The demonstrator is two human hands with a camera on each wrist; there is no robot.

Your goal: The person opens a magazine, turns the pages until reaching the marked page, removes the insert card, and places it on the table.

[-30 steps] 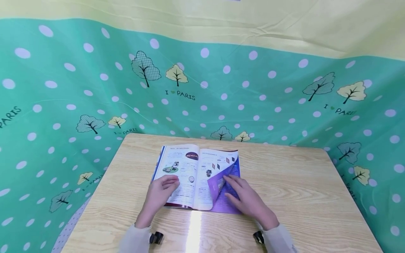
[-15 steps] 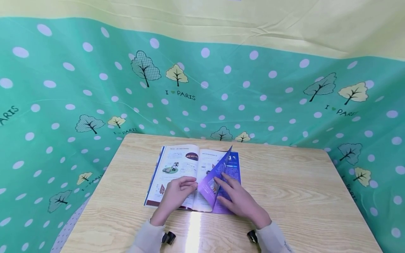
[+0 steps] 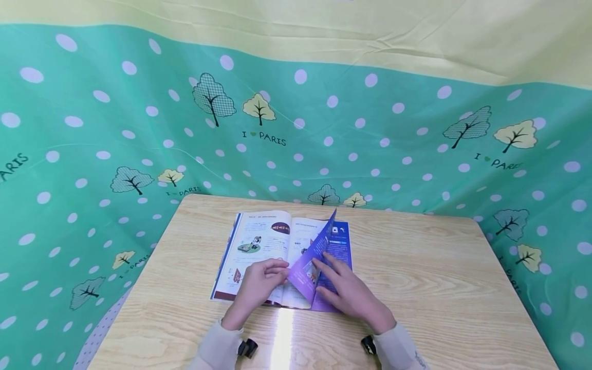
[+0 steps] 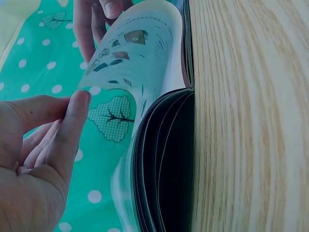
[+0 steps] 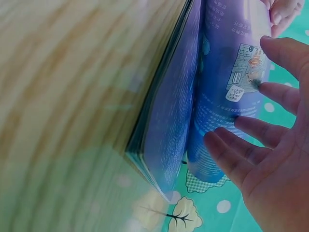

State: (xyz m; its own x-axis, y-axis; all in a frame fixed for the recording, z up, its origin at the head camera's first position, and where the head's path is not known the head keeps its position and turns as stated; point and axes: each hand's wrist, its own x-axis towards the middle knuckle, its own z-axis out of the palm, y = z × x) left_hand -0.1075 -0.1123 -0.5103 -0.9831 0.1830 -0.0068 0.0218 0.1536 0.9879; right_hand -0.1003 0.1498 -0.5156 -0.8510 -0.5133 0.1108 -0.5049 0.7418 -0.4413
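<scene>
An open magazine [image 3: 259, 231] lies on the wooden table, white printed pages on its left side. One right-hand page [image 3: 319, 252], purple-blue on its back, stands lifted and curls toward the left. My left hand [image 3: 259, 282] pinches the near corner of that page between thumb and finger, which the left wrist view shows closely. Against the purple face of the same page, my right hand [image 3: 349, 290] has its fingers spread and fairly straight. In the right wrist view, some fingertips [image 5: 263, 88] appear to touch the page. Another purple-blue page [image 5: 169, 106] lies beneath it.
The wooden table [image 3: 425, 288] extends on both sides of the magazine. Behind it hangs a green dotted curtain [image 3: 393, 144] with printed trees. Dark wrist-worn devices [image 3: 247, 348] sit by the sleeves.
My left hand moved right from the left page and took hold of the lifted page's corner. The page rose and swung left. My right hand shifted slightly left; little changed over the last half second.
</scene>
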